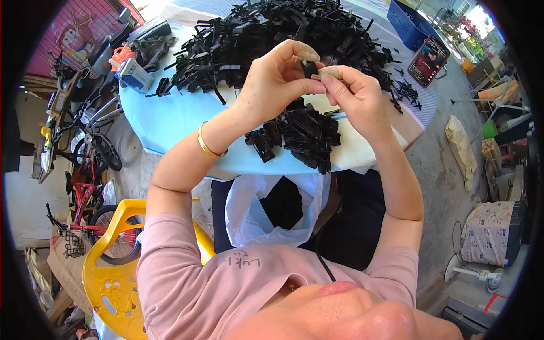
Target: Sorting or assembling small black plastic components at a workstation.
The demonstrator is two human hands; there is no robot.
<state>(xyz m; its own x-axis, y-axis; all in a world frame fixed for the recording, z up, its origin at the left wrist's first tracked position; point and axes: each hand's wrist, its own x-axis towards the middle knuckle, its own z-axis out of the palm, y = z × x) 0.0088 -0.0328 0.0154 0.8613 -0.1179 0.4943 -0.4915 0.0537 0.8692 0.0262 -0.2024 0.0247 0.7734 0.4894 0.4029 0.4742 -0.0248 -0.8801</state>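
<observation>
My left hand (277,79) is raised over the table and closed on a small black plastic piece (309,69). Close against that piece, my right hand (360,99) pinches thumb to forefinger. Whatever sits in this pinch is hidden by the fingertips. Tan wraps cover some fingertips on both hands. Beneath the hands, near the table's front edge, lies a small heap of black plastic clips (306,133). A far larger pile of similar black parts (266,39) spreads behind them.
The round table's light blue cloth (164,122) shows at left. Smaller black bits (407,93), a lit phone (429,61) and a blue basket (409,25) are at right. A blue-white box (135,75) stands left. An open white plastic bag (249,215) hangs below the edge, beside a yellow chair (113,272).
</observation>
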